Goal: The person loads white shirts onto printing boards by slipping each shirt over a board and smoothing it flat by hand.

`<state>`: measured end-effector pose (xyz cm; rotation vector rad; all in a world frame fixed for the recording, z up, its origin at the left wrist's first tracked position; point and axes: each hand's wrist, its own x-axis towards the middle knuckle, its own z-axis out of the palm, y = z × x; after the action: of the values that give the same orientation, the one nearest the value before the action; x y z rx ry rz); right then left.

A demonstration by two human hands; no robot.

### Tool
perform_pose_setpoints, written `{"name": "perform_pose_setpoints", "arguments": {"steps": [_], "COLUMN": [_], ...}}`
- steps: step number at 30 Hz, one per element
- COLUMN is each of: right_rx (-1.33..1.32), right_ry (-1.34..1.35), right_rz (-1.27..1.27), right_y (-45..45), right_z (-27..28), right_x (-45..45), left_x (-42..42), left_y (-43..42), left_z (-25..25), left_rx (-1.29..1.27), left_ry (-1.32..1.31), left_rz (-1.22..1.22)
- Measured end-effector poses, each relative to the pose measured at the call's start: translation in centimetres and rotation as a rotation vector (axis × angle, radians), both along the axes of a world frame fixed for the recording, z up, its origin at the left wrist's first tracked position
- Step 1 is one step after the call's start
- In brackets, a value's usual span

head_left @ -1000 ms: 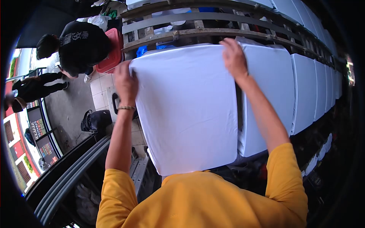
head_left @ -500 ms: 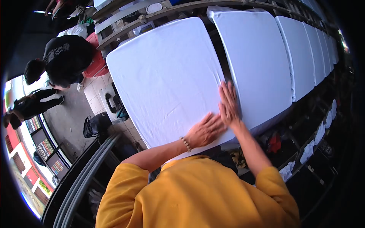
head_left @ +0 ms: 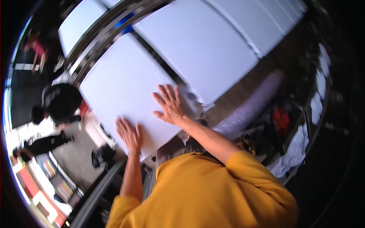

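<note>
Head view, left hand (head_left: pixel 130 136), right hand (head_left: pixel 170 108) on white panel (head_left: pixel 121 76), fingers (head_left: pixel 172 100) loosely splayed, red bin (head_left: pixel 84 109) (contents hidden)

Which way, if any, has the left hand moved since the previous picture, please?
Yes, the left hand has moved leftward, away from the neighbouring white panel.

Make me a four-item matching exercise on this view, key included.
1. left hand
2. right hand
3. shirt
4. nearest slab

A. mustard yellow
B. fingers spread, nearer the dark gap between slabs
C. white, beneath both hands
D. over the slab, farther from that gap

Pairs: 1-D, 2-B, 3-A, 4-C
</note>
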<state>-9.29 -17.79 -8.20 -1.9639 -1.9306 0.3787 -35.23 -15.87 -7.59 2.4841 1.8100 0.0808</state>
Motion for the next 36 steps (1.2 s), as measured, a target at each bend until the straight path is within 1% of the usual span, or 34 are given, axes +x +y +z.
{"name": "perform_pose_setpoints", "arguments": {"steps": [1, 2, 3, 4, 5, 6, 7, 8, 9, 11, 13, 14, 15, 16, 17, 18, 19, 20, 21, 22, 23, 24, 25, 26, 27, 28, 29, 30, 31, 32, 33, 34, 35, 36], "right_rx": [0.03, -0.056, -0.057, -0.054, 0.039, 0.038, -0.092, -0.185, -0.28, -0.239, -0.629, -0.597, -0.554, -0.296, -0.302, -0.114, 0.035, 0.413, 0.438, 0.582, 0.386, 0.449, 0.278, 0.09, -0.12, -0.289, -0.441, -0.532, -0.616, -0.503, -0.385, -0.18, 0.153, 0.777], "right_ry": [0.03, 0.027, 0.173, 0.318, 0.164, 0.169, 0.118, 0.113, 0.116, -0.028, 0.347, 0.47, 0.595, 0.62, 0.59, 0.517, 0.482, 0.479, 0.152, -0.062, -0.402, -0.64, -0.568, -0.548, -0.517, -0.19, 0.142, 0.038, -0.065, -0.048, -0.037, -0.204, 0.203, 0.403], "right_rz": [-0.058, -0.128, -0.155, -0.184, -0.159, -0.116, -0.103, -0.029, 0.055, 0.25, 0.224, 0.131, 0.043, -0.124, -0.363, -0.686, -0.935, -1.073, -1.393, -1.614, -1.78, -2.034, -2.266, -2.526, -2.768, -2.818, -2.818, -2.736, -2.65, -2.721, -2.787, -2.676, -2.87, -2.987], "right_y": [-0.5, -1.2, -2.6, -4.1, -5.9, -8.1, -10.8, -13.4, -15.5, -19.7, -21.7, -23.9, -26.2, -31.3, -35.6, -40.0, -44.5, -49.9, -56.3, -60.6, -65.4, -69.4, -72.3, -74.1, -75.6, -76.6, -77.3, -77.9, -78.5, -79.0, -79.8, -85.1, -83.5, -82.1], "right_z": [-0.6, -0.6, -1.8, -3.0, -5.4, -5.0, -2.4, -1.2, 0.0, 3.5, 2.6, 2.3, 2.0, 2.6, 5.7, 4.6, 2.7, 3.1, -2.9, 0.7, 3.5, 3.9, 5.2, 4.6, 3.7, 3.5, 3.0, 1.5, -0.3, -1.6, -2.5, -10.2, -4.9, 0.5], "right_x": [1.8, 3.0, 3.7, 4.5, 4.4, 4.8, 5.0, 4.9, 5.4, 8.0, 10.9, 12.7, 14.6, 16.6, 18.9, 19.9, 21.7, 22.5, 23.4, 23.2, 22.0, 20.8, 18.8, 17.4, 16.5, 15.6, 15.1, 14.6, 14.3, 14.5, 14.5, 12.8, 14.0, 16.2], "left_x": [-0.1, -0.2, -1.0, -1.6, -2.2, -4.1, -5.4, -5.0, -1.8, 3.9, 12.4, 15.6, 18.8, 21.1, 22.8, 23.2, 23.1, 23.6, 24.0, 24.6, 25.7, 27.2, 28.8, 31.2, 36.0, 39.0, 42.9, 47.0, 49.8, 53.0, 55.5, 58.0, 59.7, 61.6], "left_y": [-5.2, -9.7, -12.4, -13.6, -13.2, -11.7, -9.4, -6.4, -4.6, -0.3, 1.0, 2.2, 2.2, 2.8, 3.8, 5.7, 7.7, 8.4, 9.2, 11.4, 13.7, 14.7, 15.1, 14.9, 7.5, 9.0, 5.9, 0.4, -6.7, -9.7, -13.0, -17.2, -21.0, -23.4], "left_z": [0.3, 0.4, -0.8, -0.3, 0.0, -1.9, -3.8, -4.6, -2.2, -3.7, -2.5, -3.6, -3.3, -2.8, -2.2, -3.2, -4.4, -3.8, -3.1, -3.8, -4.7, -5.0, -5.0, -4.9, 1.1, -4.2, -3.8, -2.4, 2.6, 1.3, 0.4, 0.8, 3.2, 2.7], "left_rx": [-0.036, -0.088, -0.095, -0.078, -0.107, -0.006, -0.007, -0.027, -0.066, -0.033, 0.009, 0.054, 0.078, 0.061, 0.045, 0.081, 0.113, 0.11, 0.118, 0.088, 0.048, 0.188, 0.315, 0.491, 0.125, -0.174, -0.653, -0.899, -0.693, -1.01, -0.97, -0.918, -0.933, -0.976], "left_ry": [-0.039, -0.032, 0.069, 0.16, 0.107, 0.142, 0.226, 0.74, 0.543, 0.398, 0.333, 0.277, 0.194, 0.182, 0.176, 0.095, 0.017, 0.289, 0.559, 0.311, 0.055, -0.16, -0.375, -0.402, -0.478, -1.069, -1.261, -1.27, -0.724, -0.755, -0.626, -0.532, -0.42, -0.405], "left_rz": [-0.041, -0.035, -0.035, -0.063, 0.013, 0.009, 0.134, 0.203, 0.348, 0.312, 0.073, -0.101, -0.276, -0.391, -0.507, -0.446, -0.386, -0.311, -0.222, 0.022, 0.26, 0.06, -0.139, -0.41, -0.339, -0.581, -0.439, -0.511, -0.847, -0.793, -1.071, -1.343, -1.539, -1.709]}}
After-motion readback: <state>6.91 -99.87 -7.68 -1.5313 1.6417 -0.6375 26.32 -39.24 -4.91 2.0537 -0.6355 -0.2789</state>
